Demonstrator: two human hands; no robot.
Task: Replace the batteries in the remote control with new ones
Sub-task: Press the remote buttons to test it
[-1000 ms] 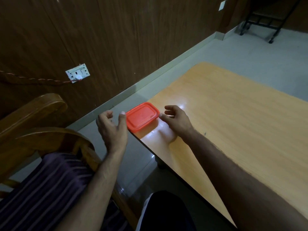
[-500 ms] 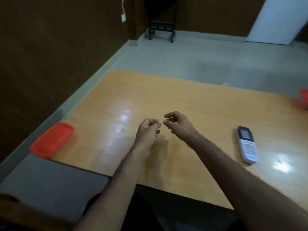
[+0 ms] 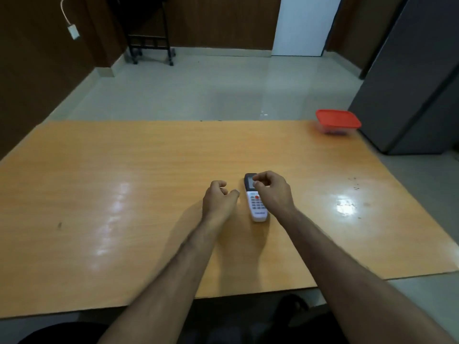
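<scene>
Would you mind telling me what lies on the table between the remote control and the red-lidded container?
Nothing: in the head view, only bare table separates the remote control from the red-lidded container.

No legible text, even on the remote control (image 3: 257, 206) label

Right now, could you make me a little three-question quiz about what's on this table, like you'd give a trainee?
1. True or false: the remote control lies face up, buttons showing.
2. Which hand is above the remote's dark screen end? A) the left hand B) the right hand C) neither
3. Fill in: the container with the red lid sits near the table's far ____ corner.

Key:
1. True; its keypad and orange button face the camera.
2. B; the right hand's curled fingers are over the screen end, while the left hand hangs beside the remote, holding nothing.
3. Right.
</scene>
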